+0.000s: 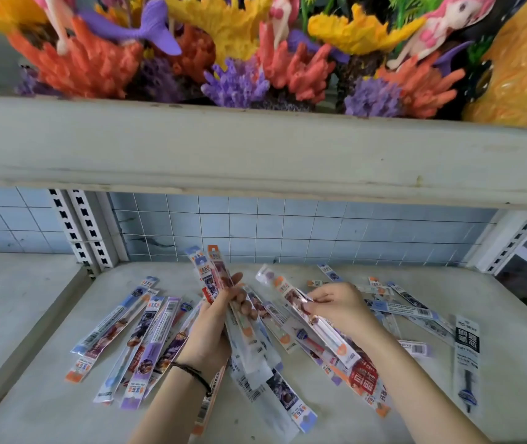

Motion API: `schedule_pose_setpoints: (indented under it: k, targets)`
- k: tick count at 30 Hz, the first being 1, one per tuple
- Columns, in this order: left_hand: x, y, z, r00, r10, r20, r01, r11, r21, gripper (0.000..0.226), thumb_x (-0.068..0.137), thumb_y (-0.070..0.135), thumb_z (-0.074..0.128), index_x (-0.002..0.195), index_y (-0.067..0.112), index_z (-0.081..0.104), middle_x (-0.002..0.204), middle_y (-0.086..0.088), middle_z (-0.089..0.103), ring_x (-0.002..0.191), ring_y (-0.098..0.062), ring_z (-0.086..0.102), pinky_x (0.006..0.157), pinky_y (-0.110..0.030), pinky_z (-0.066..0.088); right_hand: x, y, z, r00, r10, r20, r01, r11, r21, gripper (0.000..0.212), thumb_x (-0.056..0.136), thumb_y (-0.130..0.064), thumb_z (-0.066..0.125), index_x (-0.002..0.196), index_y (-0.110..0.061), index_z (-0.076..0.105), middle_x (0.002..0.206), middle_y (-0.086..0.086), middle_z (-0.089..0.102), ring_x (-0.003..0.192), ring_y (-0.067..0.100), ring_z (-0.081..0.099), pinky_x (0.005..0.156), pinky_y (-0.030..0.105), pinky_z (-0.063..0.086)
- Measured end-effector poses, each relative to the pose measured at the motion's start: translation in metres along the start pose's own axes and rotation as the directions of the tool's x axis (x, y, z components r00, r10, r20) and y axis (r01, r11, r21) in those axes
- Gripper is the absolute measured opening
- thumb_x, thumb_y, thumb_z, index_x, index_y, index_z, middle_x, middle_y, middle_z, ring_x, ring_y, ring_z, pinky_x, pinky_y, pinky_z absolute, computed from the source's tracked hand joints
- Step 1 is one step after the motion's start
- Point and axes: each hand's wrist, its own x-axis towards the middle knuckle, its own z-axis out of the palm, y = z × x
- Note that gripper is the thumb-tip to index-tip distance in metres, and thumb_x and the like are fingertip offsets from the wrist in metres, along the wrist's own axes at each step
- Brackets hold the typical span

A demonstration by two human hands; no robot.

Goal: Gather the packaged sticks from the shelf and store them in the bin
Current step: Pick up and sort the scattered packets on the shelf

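Mid-gather. My left hand [223,318] grips a bundle of packaged sticks [214,277], upright-ish over the shelf [384,421]. My right hand [336,307] pinches one clear packet [291,298], near the bundle. Next, I think: slot it into the bundle, then sweep the loose packets [134,341] scattered both sides. Bin not in view. Shelf is pale, scuffed; grid back panel [320,225]; coral and mermaid ornaments [255,52] on the tier above.

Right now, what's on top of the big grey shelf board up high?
On the grey upper shelf board stand orange, yellow and purple plastic corals with pink-haired mermaid dolls. The board's front edge hides their bases.
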Motion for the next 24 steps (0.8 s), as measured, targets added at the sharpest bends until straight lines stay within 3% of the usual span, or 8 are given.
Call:
schedule_pose_setpoints:
  k: [3,7,11,14,17,20,24]
  targets:
    - [0.001,-0.003,-0.001,0.998,-0.054,-0.033,0.056,0.998,0.034,0.024,0.093,0.006,0.050,0.116,0.005,0.056,0.060,-0.001,0.044,0.053,-0.016,0.044,0.058,-0.032,0.043,-0.006,-0.008,-0.003,0.999,0.027,-0.035,-0.017,0.964,0.266,0.013,0.079,-0.007,0.074,0.090,-0.012,0.073,0.077,-0.004,0.072,0.072,0.007,0.067,0.063,0.014,0.050]
    - [-0.001,-0.001,0.009,0.993,-0.121,-0.014,0.122,0.992,0.039,0.015,0.083,0.014,0.065,0.096,0.008,0.060,0.065,-0.003,0.050,0.054,-0.016,0.047,0.051,-0.027,0.044,-0.015,-0.020,-0.001,0.999,0.031,-0.028,-0.010,0.839,0.544,0.011,0.079,-0.007,0.073,0.091,-0.007,0.074,0.084,0.009,0.075,0.080,0.023,0.069,0.083,0.034,0.053]
    - [-0.004,-0.003,0.022,0.991,-0.129,0.038,0.125,0.987,0.100,0.027,0.072,0.023,0.074,0.091,0.008,0.064,0.077,-0.009,0.061,0.062,-0.020,0.057,0.054,-0.030,0.048,-0.028,-0.031,0.016,1.000,-0.008,-0.006,0.010,0.789,0.614,0.011,0.080,-0.005,0.072,0.090,-0.003,0.071,0.080,0.007,0.075,0.073,0.014,0.068,0.073,0.024,0.054]
    - [-0.011,-0.007,0.030,0.996,-0.067,0.060,0.053,0.976,0.212,0.024,0.086,0.028,0.066,0.100,0.009,0.070,0.093,-0.013,0.072,0.081,-0.025,0.068,0.072,-0.036,0.056,-0.035,-0.036,0.030,0.999,-0.049,-0.018,0.049,0.766,0.641,0.009,0.082,-0.003,0.070,0.090,0.000,0.069,0.071,0.002,0.073,0.066,0.008,0.067,0.066,0.018,0.053]
    - [-0.015,-0.008,0.033,0.998,-0.034,0.061,0.014,0.954,0.300,0.029,0.080,0.026,0.072,0.102,0.008,0.070,0.098,-0.017,0.071,0.091,-0.031,0.066,0.083,-0.042,0.055,-0.037,-0.036,0.039,0.997,-0.074,-0.037,0.081,0.781,0.619,0.010,0.081,-0.004,0.070,0.088,0.001,0.066,0.064,-0.003,0.065,0.061,0.005,0.062,0.061,0.017,0.051]
    - [-0.017,-0.005,0.030,0.999,-0.045,0.026,0.037,0.962,0.271,0.033,0.076,0.020,0.070,0.105,0.005,0.067,0.095,-0.018,0.071,0.083,-0.030,0.068,0.074,-0.038,0.057,-0.039,-0.036,0.041,0.996,-0.089,-0.002,0.072,0.792,0.606,0.008,0.080,-0.006,0.072,0.085,-0.003,0.066,0.067,-0.001,0.064,0.066,0.009,0.062,0.064,0.020,0.051]
    - [-0.020,0.000,0.023,0.996,-0.086,-0.029,0.091,0.972,0.215,0.024,0.085,0.018,0.061,0.104,0.004,0.066,0.081,-0.012,0.070,0.065,-0.022,0.066,0.064,-0.032,0.056,-0.039,-0.033,0.037,0.997,-0.063,0.046,0.009,0.680,0.733,0.019,0.073,-0.008,0.076,0.086,0.001,0.066,0.073,0.005,0.067,0.071,0.013,0.063,0.068,0.023,0.052]
